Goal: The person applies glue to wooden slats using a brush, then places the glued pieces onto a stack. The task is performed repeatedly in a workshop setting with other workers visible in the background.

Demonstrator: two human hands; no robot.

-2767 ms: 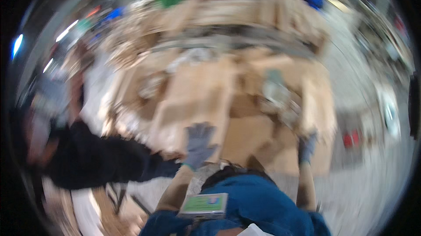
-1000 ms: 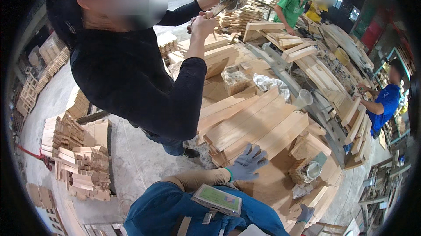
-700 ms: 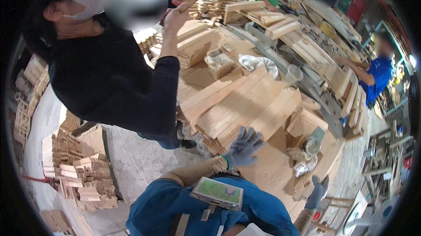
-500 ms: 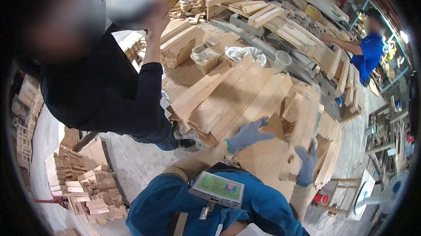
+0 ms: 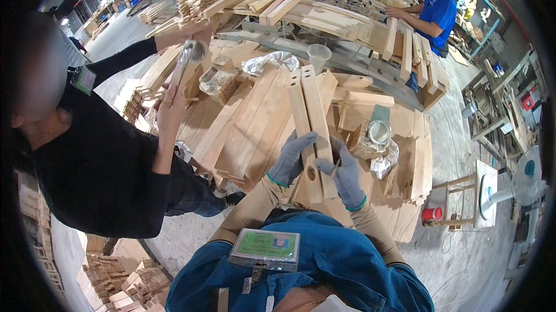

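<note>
Two pale wooden bars stand side by side in front of me, pointing away from my body. The left wooden bar (image 5: 301, 115) has small round holes near its far end and a larger hole near its close end. Beside it, the right wooden bar (image 5: 317, 109) also shows holes at the far end. My left hand (image 5: 294, 157), in a grey glove, is closed around the left bar's outer side. My right hand (image 5: 346, 177), gloved too, grips the right bar; a thin light piece shows at its fingers, too small to name.
Long boards (image 5: 255, 121) lie on the table beneath. A crusted tub (image 5: 218, 83), a white cloth (image 5: 271, 63) and a clear plastic cup (image 5: 318, 57) sit beyond. An open can (image 5: 380, 132) stands at right. A co-worker in black (image 5: 110, 179) at left handles a shiny metal object.
My hands have come together on two bars; before, my left hand was open and my right held a blurred piece of wood. The view has shifted, and the co-worker's arms are lower.
</note>
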